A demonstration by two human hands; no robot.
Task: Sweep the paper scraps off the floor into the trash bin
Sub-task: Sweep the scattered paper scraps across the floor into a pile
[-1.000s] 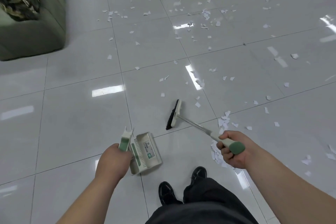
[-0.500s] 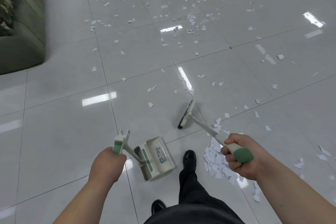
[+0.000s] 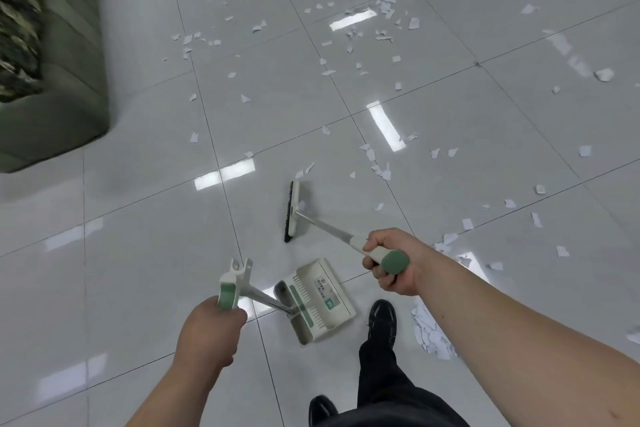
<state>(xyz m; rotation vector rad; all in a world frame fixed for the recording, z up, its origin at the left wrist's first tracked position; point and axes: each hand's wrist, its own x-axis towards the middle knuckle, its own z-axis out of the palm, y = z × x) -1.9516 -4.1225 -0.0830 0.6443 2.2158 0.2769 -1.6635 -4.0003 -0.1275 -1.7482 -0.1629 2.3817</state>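
My right hand (image 3: 393,262) grips the green-capped handle of a small broom, whose dark-bristled head (image 3: 292,211) is down by the glossy tiled floor ahead of me. My left hand (image 3: 207,333) grips the green handle of a cream dustpan (image 3: 320,300), which sits low just in front of my feet. White paper scraps (image 3: 375,159) lie scattered across the tiles ahead. A swept heap of scraps (image 3: 431,334) lies under my right forearm. No trash bin is in view.
A green upholstered sofa (image 3: 65,80) with a camouflage-patterned item on it stands at the left. My black shoes (image 3: 382,315) and dark trousers are at the bottom centre. Ceiling lights glare off the tiles.
I have stepped forward and my view has swung. The broom head and dustpan have moved left, away from the scrap heap, which now lies behind my right arm. Both grips are unchanged.
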